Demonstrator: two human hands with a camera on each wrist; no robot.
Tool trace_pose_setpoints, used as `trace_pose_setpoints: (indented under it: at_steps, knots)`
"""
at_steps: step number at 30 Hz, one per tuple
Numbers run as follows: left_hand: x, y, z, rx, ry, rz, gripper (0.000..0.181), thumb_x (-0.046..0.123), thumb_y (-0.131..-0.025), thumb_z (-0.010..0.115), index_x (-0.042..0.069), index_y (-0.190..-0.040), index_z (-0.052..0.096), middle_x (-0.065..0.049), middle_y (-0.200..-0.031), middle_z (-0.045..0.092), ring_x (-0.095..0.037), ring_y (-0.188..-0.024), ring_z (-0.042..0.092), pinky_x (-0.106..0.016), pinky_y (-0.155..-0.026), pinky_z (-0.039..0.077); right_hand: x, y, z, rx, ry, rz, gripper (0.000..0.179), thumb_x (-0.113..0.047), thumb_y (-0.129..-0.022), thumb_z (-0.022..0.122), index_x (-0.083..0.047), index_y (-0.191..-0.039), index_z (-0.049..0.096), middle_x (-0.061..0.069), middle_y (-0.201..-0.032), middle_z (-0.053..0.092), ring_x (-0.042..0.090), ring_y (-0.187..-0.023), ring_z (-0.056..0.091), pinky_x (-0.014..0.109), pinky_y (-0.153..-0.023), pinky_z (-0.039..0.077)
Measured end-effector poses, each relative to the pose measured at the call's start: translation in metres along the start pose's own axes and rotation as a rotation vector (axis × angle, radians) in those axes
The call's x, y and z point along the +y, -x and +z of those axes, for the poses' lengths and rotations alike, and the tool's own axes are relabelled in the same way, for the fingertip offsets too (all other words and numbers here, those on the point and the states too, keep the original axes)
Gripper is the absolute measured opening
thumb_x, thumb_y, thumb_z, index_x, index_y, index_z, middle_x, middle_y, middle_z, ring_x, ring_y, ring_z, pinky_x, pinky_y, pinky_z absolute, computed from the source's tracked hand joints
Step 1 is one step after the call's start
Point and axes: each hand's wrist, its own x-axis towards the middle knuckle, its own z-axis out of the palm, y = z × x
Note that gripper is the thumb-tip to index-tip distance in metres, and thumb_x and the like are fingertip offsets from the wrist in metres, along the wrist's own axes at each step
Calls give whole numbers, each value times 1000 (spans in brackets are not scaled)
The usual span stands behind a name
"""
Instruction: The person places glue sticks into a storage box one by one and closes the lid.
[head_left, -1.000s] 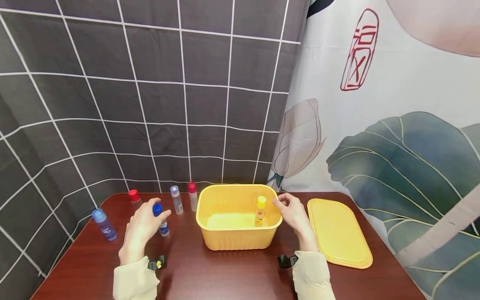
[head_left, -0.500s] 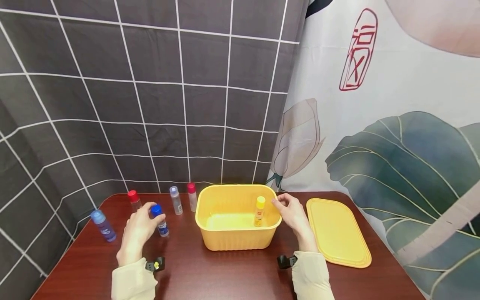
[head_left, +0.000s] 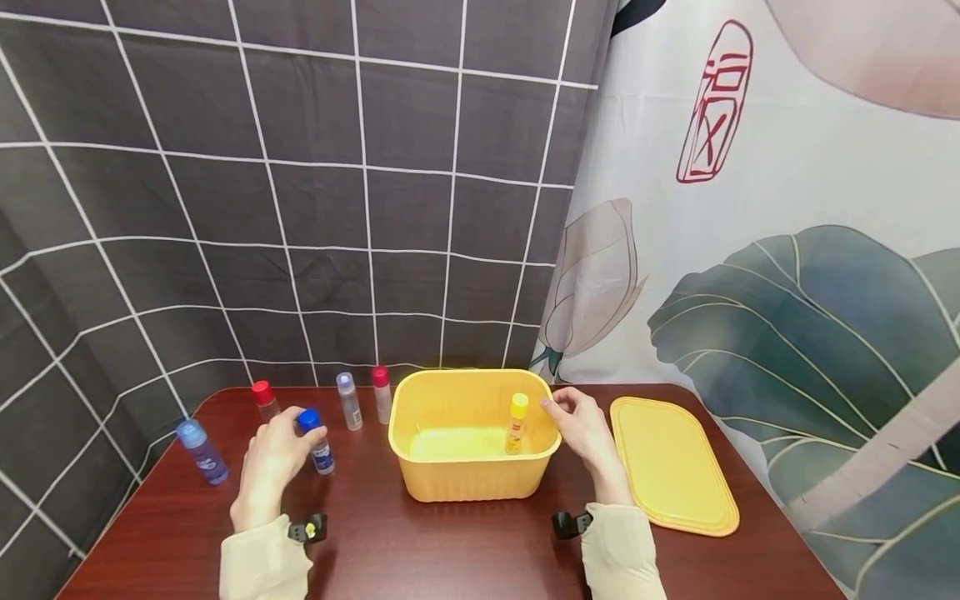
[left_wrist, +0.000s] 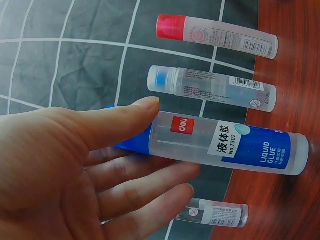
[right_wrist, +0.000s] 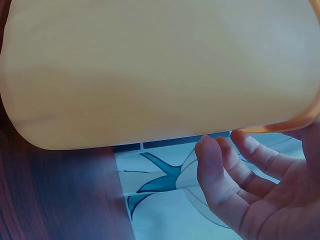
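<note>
My left hand (head_left: 266, 458) holds the blue cap of a liquid glue bottle (left_wrist: 225, 145), thumb on the near side and fingers behind. The bottle (head_left: 322, 457) stands upright, or nearly so, at the left of the table; whether its base touches the wood is hard to tell. My right hand (head_left: 588, 429) is at the right rim of a yellow plastic bin (head_left: 476, 482), thumb and index finger pinching the edge. In the right wrist view the bin's wall (right_wrist: 150, 75) fills the upper part, and the other fingers curl beneath it. A yellow-capped glue bottle (head_left: 515, 425) stands inside the bin.
Behind the left hand are a red-capped bottle (head_left: 266, 402), a clear-capped bottle (head_left: 349, 404) and a pink-red-capped bottle (head_left: 382, 396). A blue bottle (head_left: 202, 454) stands near the left edge. A yellow lid (head_left: 675, 467) lies flat right of the right hand.
My left thumb and fingers have drawn in onto the blue cap; they stood looser around it a second ago. The right hand and the bin have kept their places.
</note>
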Motion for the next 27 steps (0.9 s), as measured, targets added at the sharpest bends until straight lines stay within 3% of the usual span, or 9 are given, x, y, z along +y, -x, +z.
trace_pose_setpoints:
  at_steps: [13, 27]
  knots:
    - [7, 1, -1, 52, -19, 15, 50, 28, -93, 67, -5, -128, 50, -32, -111, 62, -47, -91, 62, -59, -73, 51, 1, 1, -1, -4, 6, 6, 21, -22, -93, 67, -2, -101, 64, 7, -80, 56, 21, -75, 52, 29, -64, 44]
    - [33, 14, -7, 239, -10, 117, 44, 30, -91, 69, 0, -122, 57, -26, -101, 67, -39, -77, 64, -50, -61, 53, 0, 0, -2, -5, 0, -13, 22, -22, -93, 68, -2, -100, 64, 6, -80, 57, 20, -72, 53, 29, -62, 45]
